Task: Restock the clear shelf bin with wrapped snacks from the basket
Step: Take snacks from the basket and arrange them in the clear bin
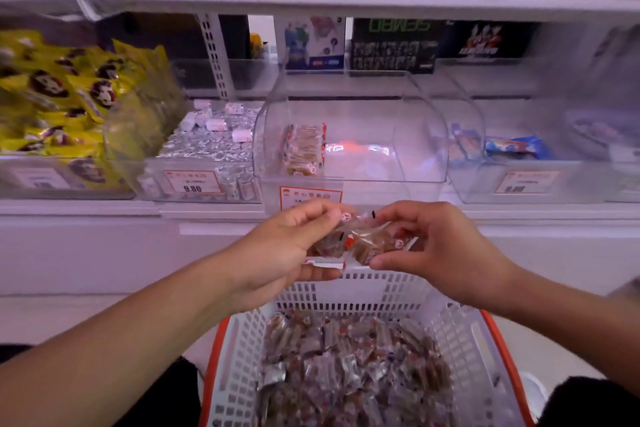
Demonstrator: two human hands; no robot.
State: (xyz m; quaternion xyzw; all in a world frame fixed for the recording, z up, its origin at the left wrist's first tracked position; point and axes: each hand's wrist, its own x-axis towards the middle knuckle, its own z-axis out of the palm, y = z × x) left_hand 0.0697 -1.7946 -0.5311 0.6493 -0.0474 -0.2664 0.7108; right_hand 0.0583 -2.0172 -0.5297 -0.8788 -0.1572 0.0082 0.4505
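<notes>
A white slotted basket [239, 350] with an orange rim sits lowest and closest, heaped with brown wrapped snacks [353, 367]. Above its far wall, both hands pinch one small bundle of snacks [363, 243] between them: the left hand [284, 246] grips its left end, the right hand [440, 246] its right end. Behind them on the shelf [104, 208], the clear bin [353, 135] holds a short row of snacks [304, 149] against its left wall.
</notes>
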